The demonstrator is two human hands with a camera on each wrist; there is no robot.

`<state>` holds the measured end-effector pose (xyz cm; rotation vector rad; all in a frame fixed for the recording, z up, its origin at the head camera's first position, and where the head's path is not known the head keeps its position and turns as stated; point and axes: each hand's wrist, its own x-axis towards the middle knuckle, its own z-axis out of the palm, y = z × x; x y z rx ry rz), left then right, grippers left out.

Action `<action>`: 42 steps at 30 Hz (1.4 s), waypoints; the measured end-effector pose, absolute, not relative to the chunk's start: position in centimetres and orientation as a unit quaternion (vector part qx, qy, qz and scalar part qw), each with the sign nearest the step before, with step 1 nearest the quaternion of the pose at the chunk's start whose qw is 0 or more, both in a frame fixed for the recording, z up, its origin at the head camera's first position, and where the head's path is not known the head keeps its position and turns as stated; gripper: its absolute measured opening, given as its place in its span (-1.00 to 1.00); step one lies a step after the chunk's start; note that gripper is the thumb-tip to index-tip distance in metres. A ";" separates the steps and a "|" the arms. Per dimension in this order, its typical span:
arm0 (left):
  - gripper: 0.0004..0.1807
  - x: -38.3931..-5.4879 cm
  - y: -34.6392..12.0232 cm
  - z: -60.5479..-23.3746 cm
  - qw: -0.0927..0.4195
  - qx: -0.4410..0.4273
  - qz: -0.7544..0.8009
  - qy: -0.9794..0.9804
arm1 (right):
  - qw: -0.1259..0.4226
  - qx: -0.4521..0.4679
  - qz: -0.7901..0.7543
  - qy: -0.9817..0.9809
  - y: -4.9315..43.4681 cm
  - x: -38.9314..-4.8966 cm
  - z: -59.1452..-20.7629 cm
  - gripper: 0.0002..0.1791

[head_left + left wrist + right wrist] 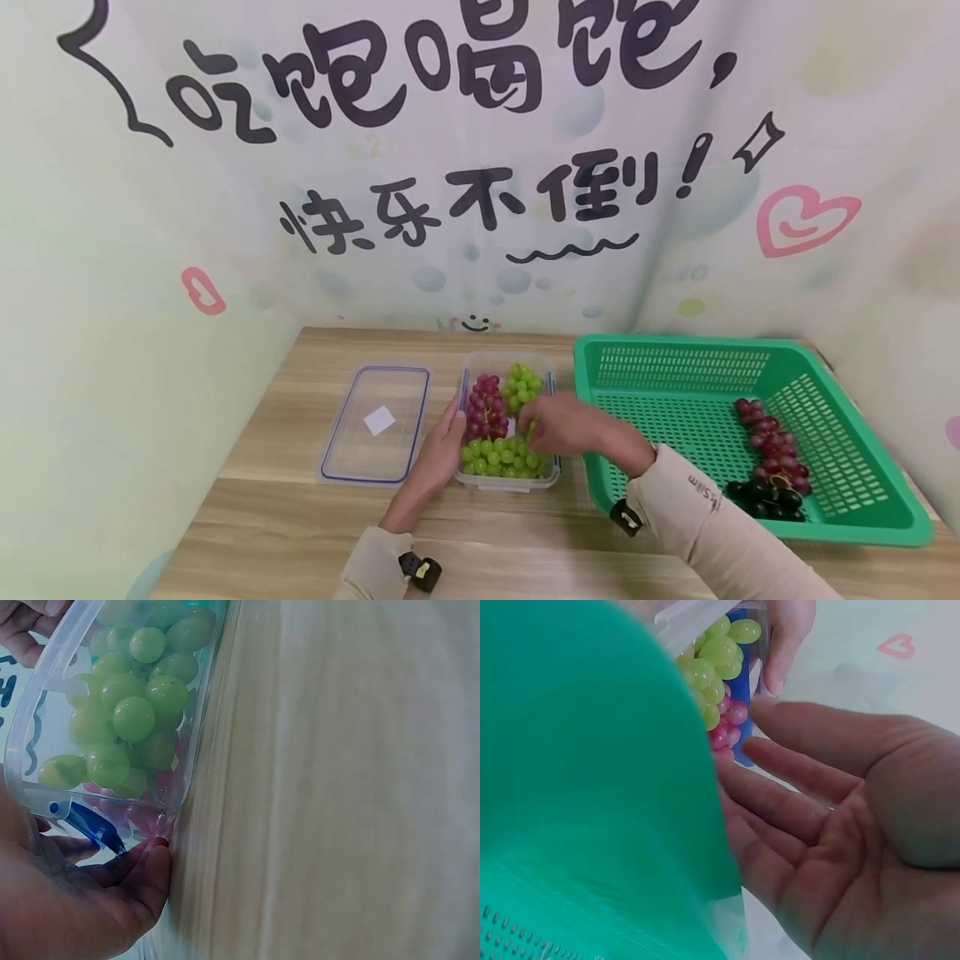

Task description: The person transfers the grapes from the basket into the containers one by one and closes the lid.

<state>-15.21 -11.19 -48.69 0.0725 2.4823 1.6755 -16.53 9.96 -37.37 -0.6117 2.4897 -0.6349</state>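
Observation:
A clear plastic food container (pixel 501 482) holds a bunch of red grapes (pixel 486 408) at its left, green grapes (pixel 522 385) at the far right and more green grapes (pixel 498 457) along the near side. My left hand (pixel 438 454) grips the container's left side. In the left wrist view its bent fingers (pixel 142 874) rest at the wall beside a blue latch (pixel 94 825). Over the container's right half hovers my right hand (pixel 562 425). The right wrist view shows its fingers (pixel 802 769) loosely extended, thumb apart, and nothing between them.
Left of the container lies a clear lid (pixel 375 450) with a blue seal and a white paper square (pixel 379 420). A large green basket (pixel 592 400) at the right carries red grapes (pixel 772 442) and black grapes (pixel 765 500). A printed cloth backdrop (pixel 450 283) stands behind the wooden table (pixel 262 517).

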 end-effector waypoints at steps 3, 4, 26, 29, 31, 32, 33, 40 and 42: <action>-0.42 -15.2 -11.2 -48.6 0.073 0.023 0.558 0.827 | 0.256 -0.230 -0.237 0.908 10.0 -16.5 -37.4 -0.70; -0.42 -15.2 -11.2 -48.6 0.072 0.024 0.557 0.827 | 0.258 -0.233 -0.241 0.906 10.1 -16.5 -37.4 -0.70; -0.41 -15.2 -11.2 -48.8 0.069 0.027 0.551 0.831 | 0.175 -0.256 -0.290 0.906 15.6 -17.7 -34.5 -0.64; -0.41 -15.2 -11.1 -48.7 0.069 0.025 0.547 0.834 | 0.162 -0.246 -0.282 0.913 17.4 -17.9 -34.0 -0.61; -0.41 -15.2 -11.1 -48.7 0.068 0.024 0.546 0.835 | 0.153 -0.238 -0.273 0.919 18.6 -17.9 -33.9 -0.59; -0.41 -15.2 -11.0 -48.8 0.068 0.025 0.546 0.835 | 0.150 -0.234 -0.269 0.922 19.2 -18.0 -33.8 -0.58; -0.41 -15.2 -11.0 -48.8 0.071 0.022 0.546 0.834 | 0.148 -0.230 -0.267 0.924 19.8 -18.0 -33.8 -0.57; -0.41 -15.3 -11.0 -48.7 0.072 0.019 0.545 0.835 | 0.149 -0.192 -0.244 0.939 23.4 -18.5 -33.7 -0.48; -0.41 -15.3 -11.1 -48.8 0.071 0.016 0.546 0.835 | 0.149 -0.184 -0.235 0.943 24.3 -18.7 -33.9 -0.46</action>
